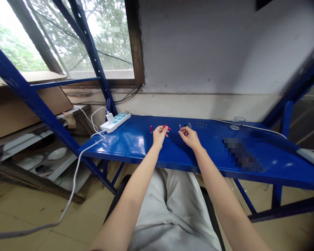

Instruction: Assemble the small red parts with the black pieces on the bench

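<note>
My left hand (160, 135) is over the blue table, its fingers closed on a small red piece (167, 127). To its left another red piece (151, 129) stands upright on the tabletop. My right hand (188, 136) is a short way to the right, fingertips pinched beside a small clear piece (180, 127); whether it grips anything is too small to make out. Just behind that hand lie a dark piece and more clear pieces (189, 124). Several tiny pieces (201, 125) are lined up farther right.
A white power strip (115, 122) with a plugged-in cable lies at the table's left end. A clear cup (237, 123) stands at the back right, near a white cable. A blurred dark object (242, 155) lies in front of it. Blue frame posts (94, 55) rise at the left.
</note>
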`<state>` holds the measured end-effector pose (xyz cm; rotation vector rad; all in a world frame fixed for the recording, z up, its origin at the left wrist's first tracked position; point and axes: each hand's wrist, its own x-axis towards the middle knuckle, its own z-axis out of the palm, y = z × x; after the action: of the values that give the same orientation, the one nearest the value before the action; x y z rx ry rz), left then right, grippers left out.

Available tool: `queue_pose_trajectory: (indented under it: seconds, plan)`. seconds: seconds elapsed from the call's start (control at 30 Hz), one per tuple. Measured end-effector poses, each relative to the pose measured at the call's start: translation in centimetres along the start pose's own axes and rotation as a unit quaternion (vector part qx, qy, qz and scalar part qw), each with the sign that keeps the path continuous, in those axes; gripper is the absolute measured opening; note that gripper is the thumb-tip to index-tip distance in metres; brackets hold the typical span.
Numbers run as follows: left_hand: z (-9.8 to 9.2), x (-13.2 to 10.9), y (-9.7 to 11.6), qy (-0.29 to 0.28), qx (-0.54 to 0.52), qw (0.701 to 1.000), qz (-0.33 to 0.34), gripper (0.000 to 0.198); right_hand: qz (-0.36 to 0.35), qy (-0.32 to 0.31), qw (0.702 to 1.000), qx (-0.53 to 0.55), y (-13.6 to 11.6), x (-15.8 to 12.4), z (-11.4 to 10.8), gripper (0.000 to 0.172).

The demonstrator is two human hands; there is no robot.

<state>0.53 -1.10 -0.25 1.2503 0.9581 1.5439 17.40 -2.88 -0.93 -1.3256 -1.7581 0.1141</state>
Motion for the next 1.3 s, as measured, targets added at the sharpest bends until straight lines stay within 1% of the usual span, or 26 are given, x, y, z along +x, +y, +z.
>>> queue_pose_trajectory:
  seconds: [0.07, 0.13, 0.23, 0.33, 0.43, 0.53, 0.67, 0.77, 0.83, 0.97, 1.07, 1.17, 1.3]
  plan:
    - [0.0, 0.0, -0.1, -0.011, 0.015, 1.000, 0.003, 0.023, 0.027, -0.012, 1.000, -0.001, 0.4, -0.1, -0.3, 0.019]
    - [0.0, 0.0, -0.3, -0.022, 0.034, 0.999, 0.006, 0.023, 0.064, -0.026, 0.997, -0.026, 0.7, -0.1, -0.6, 0.016]
    - [0.2, -0.2, -0.7, -0.046, 0.092, 0.994, 0.030, 0.022, 0.151, -0.035, 0.984, -0.092, 1.2, -0.2, -1.2, 0.013]
    - [0.3, -0.5, -1.3, -0.079, 0.194, 0.973, 0.095, 0.019, 0.238, -0.032, 0.960, -0.141, 1.5, -0.2, -1.5, 0.016]
    - [0.3, -0.7, -1.6, -0.108, 0.260, 0.950, 0.136, 0.017, 0.287, -0.032, 0.942, -0.169, 1.4, -0.1, -1.6, 0.020]
    - [0.2, -0.8, -1.5, -0.106, 0.270, 0.947, 0.135, 0.017, 0.302, -0.044, 0.932, -0.193, 1.3, 0.0, -1.5, 0.023]
    - [0.4, -0.9, -1.4, -0.105, 0.252, 0.952, 0.140, 0.018, 0.305, -0.046, 0.928, -0.211, 1.4, 0.2, -1.4, 0.024]
    - [1.1, -1.2, -1.4, -0.106, 0.222, 0.957, 0.152, 0.021, 0.305, -0.044, 0.927, -0.213, 1.6, 0.3, -1.3, 0.024]
    - [1.7, -1.2, -1.4, -0.121, 0.218, 0.955, 0.158, 0.021, 0.304, -0.044, 0.927, -0.214, 1.7, 0.3, -1.3, 0.025]
    - [3.2, -0.6, -1.6, -0.151, 0.252, 0.943, 0.157, 0.021, 0.304, -0.051, 0.926, -0.217, 1.8, 0.5, -1.2, 0.024]
    - [4.3, 0.2, -2.0, -0.146, 0.283, 0.935, 0.154, 0.020, 0.304, -0.052, 0.925, -0.221, 1.6, 0.5, -1.1, 0.025]
    - [5.3, 0.9, -2.5, -0.139, 0.319, 0.927, 0.138, 0.019, 0.305, -0.051, 0.923, -0.230, 1.5, 0.6, -1.1, 0.025]
    - [6.3, 1.4, -3.1, -0.139, 0.362, 0.914, 0.117, 0.016, 0.311, -0.055, 0.919, -0.234, 1.3, 0.5, -1.2, 0.026]
